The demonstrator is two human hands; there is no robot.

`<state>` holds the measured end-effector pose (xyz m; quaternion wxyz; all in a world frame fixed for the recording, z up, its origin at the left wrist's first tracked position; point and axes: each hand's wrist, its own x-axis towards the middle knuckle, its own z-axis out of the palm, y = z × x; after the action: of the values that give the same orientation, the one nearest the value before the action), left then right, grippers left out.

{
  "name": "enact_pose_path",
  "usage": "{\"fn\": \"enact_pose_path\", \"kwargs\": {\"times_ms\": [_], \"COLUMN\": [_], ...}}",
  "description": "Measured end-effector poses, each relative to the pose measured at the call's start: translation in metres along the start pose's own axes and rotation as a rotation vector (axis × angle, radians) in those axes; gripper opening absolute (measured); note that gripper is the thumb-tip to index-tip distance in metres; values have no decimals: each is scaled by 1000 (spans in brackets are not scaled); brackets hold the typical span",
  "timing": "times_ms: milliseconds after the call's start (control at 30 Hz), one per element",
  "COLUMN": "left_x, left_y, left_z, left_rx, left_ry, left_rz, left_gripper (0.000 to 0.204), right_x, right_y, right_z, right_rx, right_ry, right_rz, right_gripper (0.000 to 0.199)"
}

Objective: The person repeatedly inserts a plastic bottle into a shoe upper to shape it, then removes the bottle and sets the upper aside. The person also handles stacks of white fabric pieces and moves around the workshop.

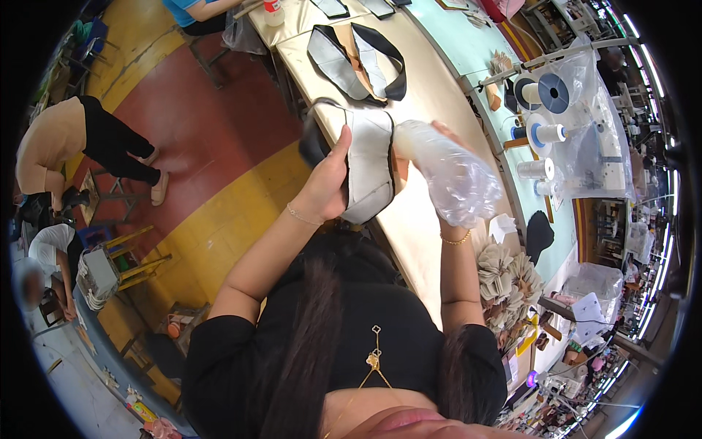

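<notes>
My left hand grips a bag piece by its left side, thumb on its face. The piece is pale grey with black edging, and a black strap-like part hangs beyond my hand. My right hand is closed around a translucent, crinkled plastic bottle, tilted beside the piece, with its narrower pale end close to the right edge. Whether the bottle touches the piece I cannot tell. The bottle hides most of my right hand. A similar grey, black and tan bag piece lies ahead on the cream-covered table.
Thread spools stand on the right, by a clear plastic cover. Stacked beige fabric pieces lie near my right forearm. A red-and-white bottle stands at the table's far left corner. A person bends over a stool at left.
</notes>
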<state>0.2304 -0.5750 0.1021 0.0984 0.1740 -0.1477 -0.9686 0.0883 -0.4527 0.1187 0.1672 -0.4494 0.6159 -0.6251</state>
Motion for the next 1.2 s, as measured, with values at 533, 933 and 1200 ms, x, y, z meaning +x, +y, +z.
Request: {"fn": "enact_pose_path", "kwargs": {"times_ms": [533,933,1200], "left_x": [8,11,10], "left_y": [-4,-2,0], "left_z": [2,1,5], "left_rx": [66,-52,-55], "left_ry": [-84,-77,-51], "left_rz": [162,212,160], "left_gripper": [60,57,62], "right_x": [12,12,26], "right_y": [-12,-7,-11], "right_z": [10,25,12], "right_rx": [-128,-183,8], "right_ry": [171,280,97], "right_rz": [34,-120,80], "right_gripper": [48,47,54]}}
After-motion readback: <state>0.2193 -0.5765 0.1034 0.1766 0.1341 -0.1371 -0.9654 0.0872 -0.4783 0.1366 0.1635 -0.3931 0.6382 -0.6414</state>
